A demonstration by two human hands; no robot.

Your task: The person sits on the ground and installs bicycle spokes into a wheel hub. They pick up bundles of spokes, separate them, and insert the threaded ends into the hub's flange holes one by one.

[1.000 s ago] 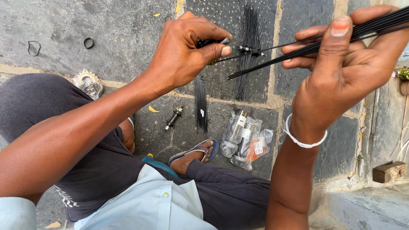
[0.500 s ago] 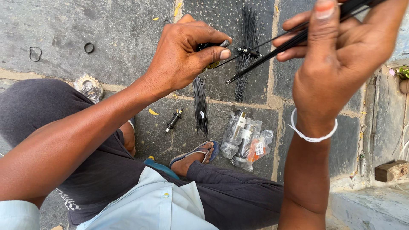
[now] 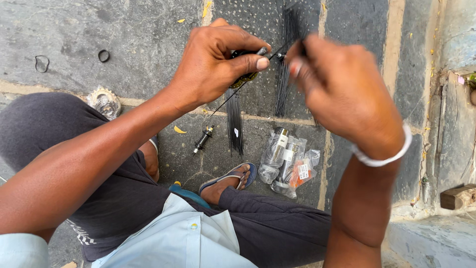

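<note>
My left hand (image 3: 213, 64) grips a small dark round part with a yellowish rim (image 3: 246, 78), thumb pressed across its top. A thin black spoke (image 3: 224, 101) runs through it at a slant. My right hand (image 3: 347, 94), blurred and with a white bangle (image 3: 384, 160) on the wrist, is close against the left, and its fingertips pinch the spoke's upper end. Both hands hover above the stone floor (image 3: 124, 30). On the floor beneath them lie two bundles of black spokes (image 3: 234, 126) (image 3: 285, 84).
A short metal axle (image 3: 203, 140) lies by the spoke bundles, with clear bags of metal parts (image 3: 287, 164) to the right. A toothed sprocket (image 3: 104, 101) and two small rings (image 3: 103, 55) (image 3: 42, 63) lie to the left. My sandalled foot (image 3: 230, 177) is below, a wooden block (image 3: 458, 197) far right.
My right hand has swung down and left from the upper right, closing in on the left hand. The long bunch of spokes it held out is no longer visible. The left hand stays put.
</note>
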